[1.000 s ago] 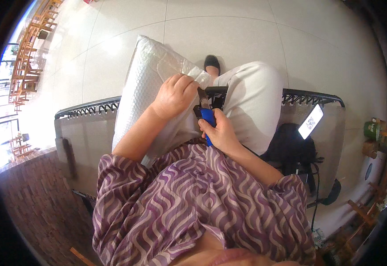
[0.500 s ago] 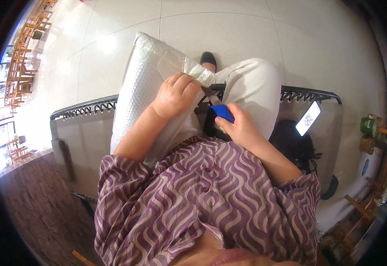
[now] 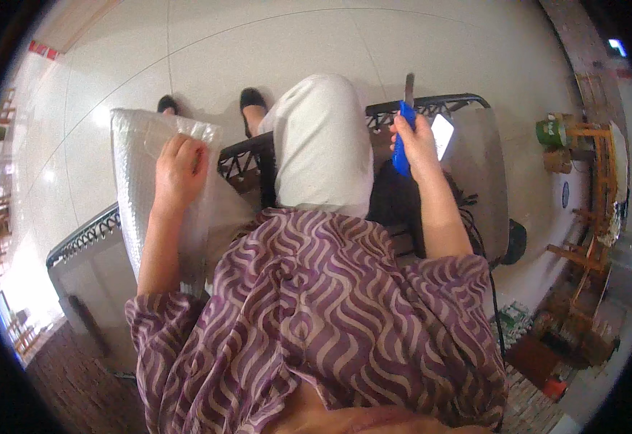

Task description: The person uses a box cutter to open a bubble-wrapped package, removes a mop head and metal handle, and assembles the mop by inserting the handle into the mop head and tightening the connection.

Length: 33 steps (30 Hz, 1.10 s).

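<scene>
A clear-and-silver bubble-wrap bag [image 3: 134, 173] leans along the left side of my lap, its open-looking flap near the top. My left hand [image 3: 178, 170] is closed on the bag's upper part, fingers curled; the fold under them is hidden. Away to the right, my right hand [image 3: 419, 148] grips a utility knife [image 3: 401, 158] by its blue handle. Its bare blade points forward, apart from the bag. Just beyond that hand lies a phone [image 3: 442, 134] with a bright white screen.
I sit on a grey lounger [image 3: 475, 155] with a black laced frame [image 3: 455, 103]. A dark bag with cords [image 3: 392, 195] lies right of my leg. Wooden furniture [image 3: 601, 173] and a green container [image 3: 549, 132] stand at the far right.
My right hand has carried the knife away from the bag's flap to the right, and its blade now points forward. My left hand stays on the bag, farther left. The view has shifted.
</scene>
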Motion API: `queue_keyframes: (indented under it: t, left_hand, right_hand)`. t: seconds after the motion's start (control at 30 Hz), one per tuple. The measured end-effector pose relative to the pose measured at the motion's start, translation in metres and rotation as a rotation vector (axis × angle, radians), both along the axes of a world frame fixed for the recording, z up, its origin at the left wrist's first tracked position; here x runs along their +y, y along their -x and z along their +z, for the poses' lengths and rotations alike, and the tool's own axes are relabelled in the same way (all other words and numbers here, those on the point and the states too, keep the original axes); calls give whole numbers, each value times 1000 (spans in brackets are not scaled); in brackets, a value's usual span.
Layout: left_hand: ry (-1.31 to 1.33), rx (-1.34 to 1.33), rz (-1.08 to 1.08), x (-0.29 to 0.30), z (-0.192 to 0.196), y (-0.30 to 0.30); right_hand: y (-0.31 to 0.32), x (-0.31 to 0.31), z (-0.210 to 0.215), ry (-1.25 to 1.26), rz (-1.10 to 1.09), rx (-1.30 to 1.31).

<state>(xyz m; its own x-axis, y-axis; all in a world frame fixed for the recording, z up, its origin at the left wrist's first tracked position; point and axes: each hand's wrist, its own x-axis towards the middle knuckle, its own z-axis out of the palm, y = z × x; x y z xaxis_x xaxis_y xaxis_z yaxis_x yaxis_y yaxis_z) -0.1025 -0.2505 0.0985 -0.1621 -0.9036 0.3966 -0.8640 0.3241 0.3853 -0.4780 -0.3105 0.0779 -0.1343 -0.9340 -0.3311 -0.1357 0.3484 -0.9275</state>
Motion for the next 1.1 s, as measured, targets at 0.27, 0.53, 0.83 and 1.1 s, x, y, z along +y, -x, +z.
queue_keyframes:
  t: [0.27, 0.53, 0.83, 1.1]
  left_hand:
    - [-16, 18, 32, 2, -2, 5]
    - [-42, 87, 194, 14, -9, -1]
    - [66, 203, 224, 24, -10, -3]
    - [83, 187, 251, 62, 6, 16]
  right_hand:
    - [140, -1, -54, 50, -439, 386]
    - [184, -5, -90, -129, -371, 1110]
    - [-94, -28, 20, 826, 448, 560]
    - [-235, -3, 2, 989, 939, 381]
